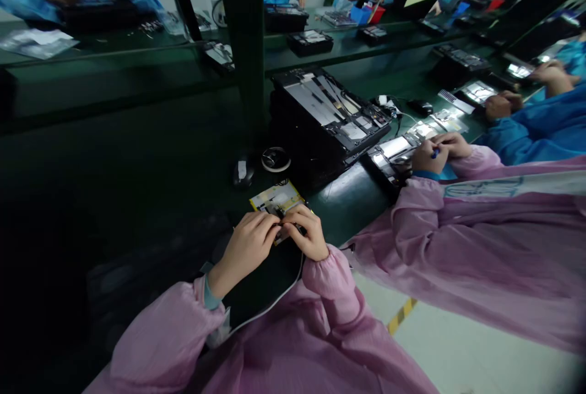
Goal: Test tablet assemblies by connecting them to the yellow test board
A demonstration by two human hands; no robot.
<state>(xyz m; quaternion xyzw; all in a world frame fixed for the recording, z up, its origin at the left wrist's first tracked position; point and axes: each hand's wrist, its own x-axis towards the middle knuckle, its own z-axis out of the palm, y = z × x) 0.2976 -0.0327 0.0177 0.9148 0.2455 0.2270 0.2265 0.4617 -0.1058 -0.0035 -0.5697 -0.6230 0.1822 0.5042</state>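
My left hand (249, 243) and my right hand (307, 230) meet at the fingertips low in the middle of the head view. Both are closed in a pinch on something small and dark that I cannot make out, since the fingers cover most of it. Under and just beyond the fingers lies a flat, yellow-edged piece (286, 192) with pale and dark patches. Its near part is hidden by my hands. A white cable (274, 303) runs from below my right hand toward my left sleeve.
A tall stack of black device housings (315, 104) stands beyond my hands. Nearer are a round pale-rimmed item (275, 160) and a dark mouse-shaped object (243, 174). At right, a co-worker's hands (433, 153) work over another device (384, 159). A green post (242, 33) rises behind.
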